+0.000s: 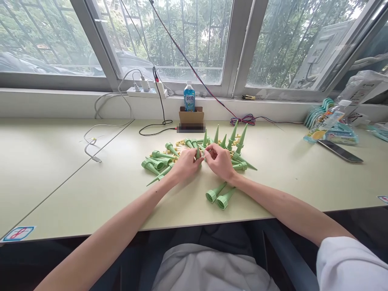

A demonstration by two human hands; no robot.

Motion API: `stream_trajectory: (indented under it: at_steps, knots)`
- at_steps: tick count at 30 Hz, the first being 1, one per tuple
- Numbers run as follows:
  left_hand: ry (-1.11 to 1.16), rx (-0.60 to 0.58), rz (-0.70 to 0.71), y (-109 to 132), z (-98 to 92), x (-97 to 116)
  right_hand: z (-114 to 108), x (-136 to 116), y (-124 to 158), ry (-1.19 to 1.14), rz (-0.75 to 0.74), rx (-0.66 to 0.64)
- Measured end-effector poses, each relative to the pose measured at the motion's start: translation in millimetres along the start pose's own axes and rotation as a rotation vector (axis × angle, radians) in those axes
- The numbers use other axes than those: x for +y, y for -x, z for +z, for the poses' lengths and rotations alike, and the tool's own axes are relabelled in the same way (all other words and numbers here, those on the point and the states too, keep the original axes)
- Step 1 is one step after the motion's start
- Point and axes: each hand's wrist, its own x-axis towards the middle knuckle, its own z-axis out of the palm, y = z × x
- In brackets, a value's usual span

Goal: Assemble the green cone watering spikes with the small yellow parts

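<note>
My left hand (187, 162) is closed around a green plastic watering spike (198, 152), its pointed tip sticking up past the thumb. Close beside it, my right hand (220, 161) has thumb and forefinger pinched together; what sits in the pinch is too small to make out. Several more green spikes lie to the left (155, 163) with threaded ends showing. Behind the hands other spikes (241, 139) stand point up, with small yellow valve pieces (182, 142) scattered among them. Two spikes (222, 201) lie near the front edge, below my right wrist.
A blue bottle (189, 97) stands in a small cardboard box (191, 117) by the window. Cables (242, 119) and a power strip (147, 92) run along the back. To the right are a phone (340, 151), a clear bottle (327, 121) and green hangers (318, 113).
</note>
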Motion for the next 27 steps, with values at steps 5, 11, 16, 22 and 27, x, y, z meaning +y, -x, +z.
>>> stream_trajectory:
  at_steps: [5,11,16,22,27]
  knots:
    - [0.029,0.006,-0.005,0.4,1.3,-0.2,-1.0,-2.7,0.2,-0.016,-0.001,0.011]
    - [0.082,0.015,-0.019,0.7,2.1,-2.0,-2.4,-1.4,-2.1,-0.008,-0.004,0.021]
    - [0.093,0.065,-0.012,0.2,-5.1,2.2,-2.6,-2.3,-2.5,-0.009,-0.022,0.038]
    - [0.114,0.191,-0.013,-0.1,-16.2,10.8,-7.0,-9.6,-2.6,-0.029,-0.056,0.086]
    - [0.13,0.19,0.013,-1.3,-19.1,8.1,-12.4,-9.2,-6.7,0.005,-0.096,0.181]
